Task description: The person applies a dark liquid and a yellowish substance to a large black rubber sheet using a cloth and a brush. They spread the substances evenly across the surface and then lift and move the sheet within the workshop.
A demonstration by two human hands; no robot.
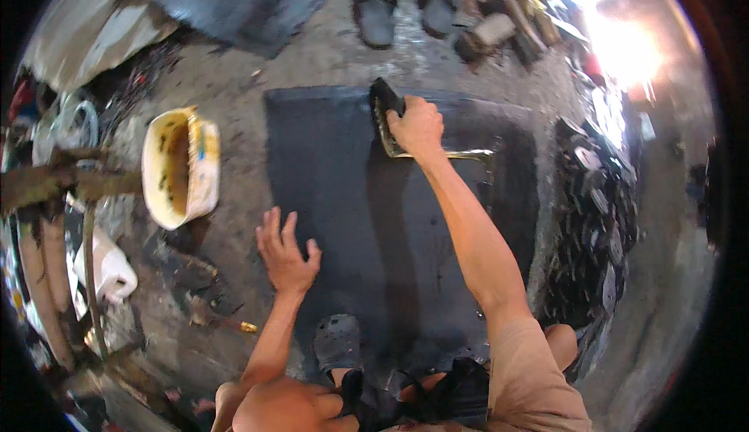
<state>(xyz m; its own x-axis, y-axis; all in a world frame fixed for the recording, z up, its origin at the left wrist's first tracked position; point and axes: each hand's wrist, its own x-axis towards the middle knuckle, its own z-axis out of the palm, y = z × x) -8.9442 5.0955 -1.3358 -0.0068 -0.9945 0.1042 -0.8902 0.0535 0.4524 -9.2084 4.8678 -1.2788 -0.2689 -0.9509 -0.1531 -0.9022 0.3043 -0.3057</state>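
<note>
A dark rectangular sheet [335, 175] lies flat on the floor before me. My right hand [419, 126] is closed on a wide, dark tool that looks like a flat brush [382, 116], near the sheet's far edge. From the tool, a shiny wet line [460, 154] runs to the right over the sheet, and a darker, wet-looking band extends toward me. Fingers spread, my left hand [287, 253] is over the sheet's left edge and holds nothing. Whether its palm touches the sheet I cannot tell.
A stained, pale plastic tub [204, 175] with brownish liquid inside stands left of the sheet. Two dark sandals [376, 15] lie beyond the far edge. A heap of dark cut pieces [589, 214] lines the right side. Wooden poles [70, 186] and clutter stand at far left.
</note>
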